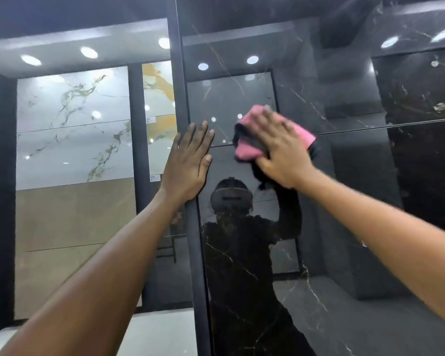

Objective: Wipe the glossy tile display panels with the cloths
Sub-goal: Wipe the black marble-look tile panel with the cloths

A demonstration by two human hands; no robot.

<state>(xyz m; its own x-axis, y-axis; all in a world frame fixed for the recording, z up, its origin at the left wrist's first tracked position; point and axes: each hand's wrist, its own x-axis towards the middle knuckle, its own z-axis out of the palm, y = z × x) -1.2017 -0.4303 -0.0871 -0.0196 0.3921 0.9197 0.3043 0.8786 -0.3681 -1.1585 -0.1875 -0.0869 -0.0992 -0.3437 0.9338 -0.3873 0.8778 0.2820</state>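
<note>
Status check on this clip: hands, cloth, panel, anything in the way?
Right hand flat, pressing pink cloth on black glossy panel. Left hand open, braced on the panel's left edge by the dark frame post. Nothing obstructing.

Both arms raised, hands (188,160) (280,147) flat, fingers straight and spread.

A glossy black tile panel (242,253) with thin pale veins stands upright, a horizontal joint crossing its upper part. A folded pink cloth (244,150) lies flat against it, right over that joint line.
</note>
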